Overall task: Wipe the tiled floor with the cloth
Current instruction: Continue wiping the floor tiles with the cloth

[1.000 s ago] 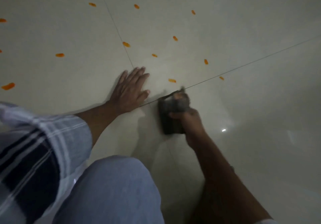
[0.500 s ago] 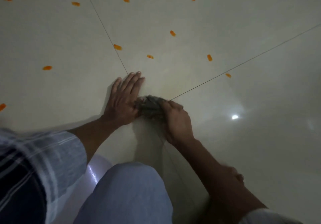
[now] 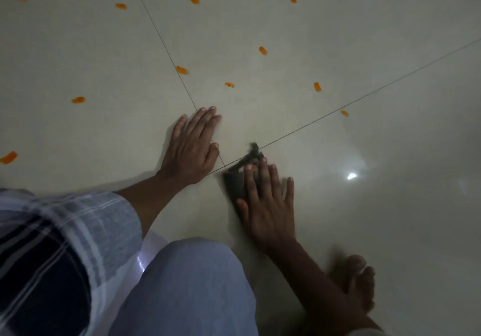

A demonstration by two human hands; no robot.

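A checked sleeve is seen at the far left. Small orange bits are scattered over the pale tiled floor. The left hand is laid flat on the floor, its fingers straight and pressed close together. Just to its right, the dark cloth is pressed down on the floor, where two tile lines cross. It is held under the right hand, whose fingers are straight and a little spread. A bare foot is seen at the lower right.
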